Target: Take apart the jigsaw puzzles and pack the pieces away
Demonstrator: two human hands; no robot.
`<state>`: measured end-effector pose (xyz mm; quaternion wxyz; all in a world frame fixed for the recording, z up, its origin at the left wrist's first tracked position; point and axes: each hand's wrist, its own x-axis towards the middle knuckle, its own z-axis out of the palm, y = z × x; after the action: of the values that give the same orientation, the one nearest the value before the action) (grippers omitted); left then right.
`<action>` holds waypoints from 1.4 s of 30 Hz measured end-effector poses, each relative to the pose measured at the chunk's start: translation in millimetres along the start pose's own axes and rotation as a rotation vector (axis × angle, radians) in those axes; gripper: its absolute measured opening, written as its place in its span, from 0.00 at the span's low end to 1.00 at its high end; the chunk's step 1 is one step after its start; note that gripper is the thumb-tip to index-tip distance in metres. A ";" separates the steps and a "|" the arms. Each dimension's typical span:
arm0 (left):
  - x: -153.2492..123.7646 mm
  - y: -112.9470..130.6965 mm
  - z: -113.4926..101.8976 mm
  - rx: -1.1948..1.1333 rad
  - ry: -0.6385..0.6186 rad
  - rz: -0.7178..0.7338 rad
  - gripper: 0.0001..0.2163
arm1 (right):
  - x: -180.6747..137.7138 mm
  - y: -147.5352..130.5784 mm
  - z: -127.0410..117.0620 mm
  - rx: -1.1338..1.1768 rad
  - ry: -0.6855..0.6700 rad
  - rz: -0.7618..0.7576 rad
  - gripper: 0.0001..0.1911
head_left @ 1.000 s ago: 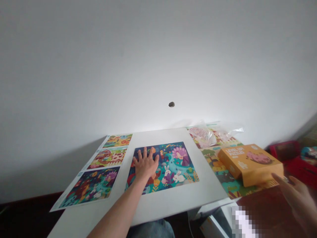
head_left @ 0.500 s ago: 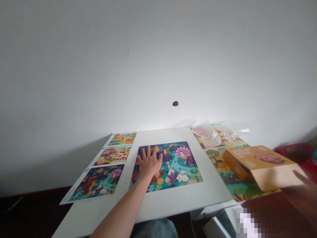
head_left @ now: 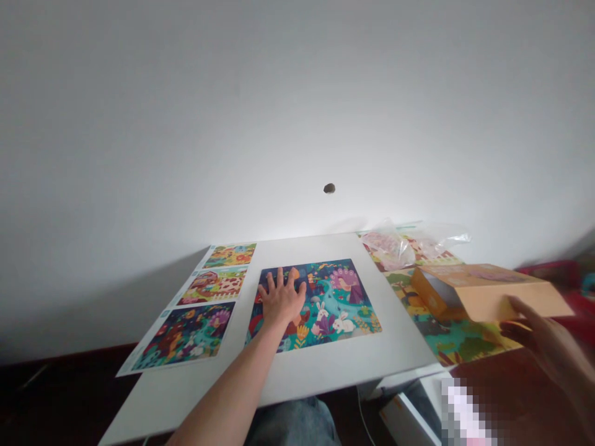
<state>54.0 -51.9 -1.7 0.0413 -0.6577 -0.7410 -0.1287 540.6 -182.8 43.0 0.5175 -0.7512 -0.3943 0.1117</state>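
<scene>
My left hand [head_left: 281, 300] lies flat with fingers spread on the left part of a finished colourful puzzle [head_left: 339, 303] showing rabbits and a peacock, in the middle of the white table [head_left: 325, 368]. At the right, my right hand [head_left: 542, 341] grips the near end of an orange puzzle box [head_left: 465, 291]. The box is raised and tilted above a second colourful picture [head_left: 449, 347].
A sheet with three printed pictures [head_left: 204, 306] lies left of the puzzle. Clear plastic bags [head_left: 395, 248] with pink pieces sit at the back right. Red items [head_left: 581, 303] are blurred at far right. A white box [head_left: 409, 412] stands below the table edge. A plain wall rises behind.
My right hand reached the orange box, took hold of its near end and lifted it off the picture. My left hand stayed flat on the puzzle.
</scene>
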 end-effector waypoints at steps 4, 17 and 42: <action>2.1 -0.1 2.5 -0.005 -0.008 -0.003 0.29 | 7.0 10.2 3.9 0.314 -0.307 0.289 0.20; 5.0 -0.2 5.1 -0.004 -0.017 0.007 0.30 | 10.7 8.1 9.2 0.449 -0.308 0.339 0.19; -0.7 0.7 2.4 -0.006 0.018 0.001 0.29 | -89.7 -201.5 311.8 0.649 -0.666 -0.016 0.27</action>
<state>55.1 -51.9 -4.1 0.0459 -0.6571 -0.7399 -0.1368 205.4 -0.5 58.8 0.5720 -0.4705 -0.4893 0.4606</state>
